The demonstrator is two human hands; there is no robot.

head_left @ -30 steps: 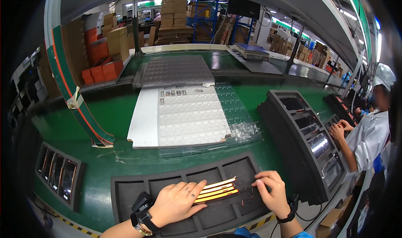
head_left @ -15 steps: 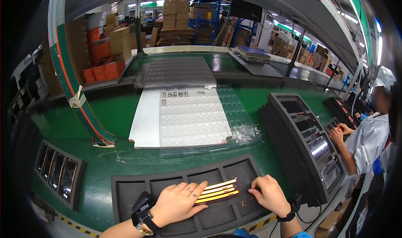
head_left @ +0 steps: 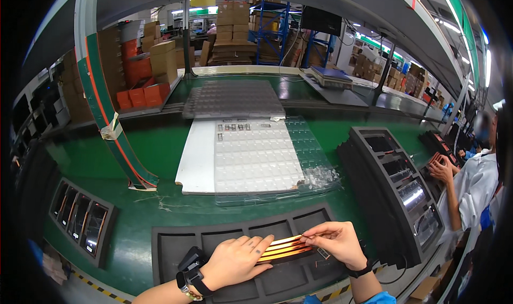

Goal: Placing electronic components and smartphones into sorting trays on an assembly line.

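Low centre, my L hand (head_left: 235,258) clamps the orange-edged stack (head_left: 286,248), R hand (head_left: 335,242) at its end, can't tell if pinching; prob. end-work, next needs finesse.

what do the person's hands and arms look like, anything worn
Left hand: bare, small dark markings on the fingers; black strap with a boxy black device and a beaded bracelet at the wrist. Right hand: bare, black wristband; blue sleeve.

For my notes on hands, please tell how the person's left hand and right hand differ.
The left hand lies over the orange strips; the right hand has fingertips at their right ends. The left hand wears a black device and bead bracelet; the right hand, a black band. Both are ungloved.
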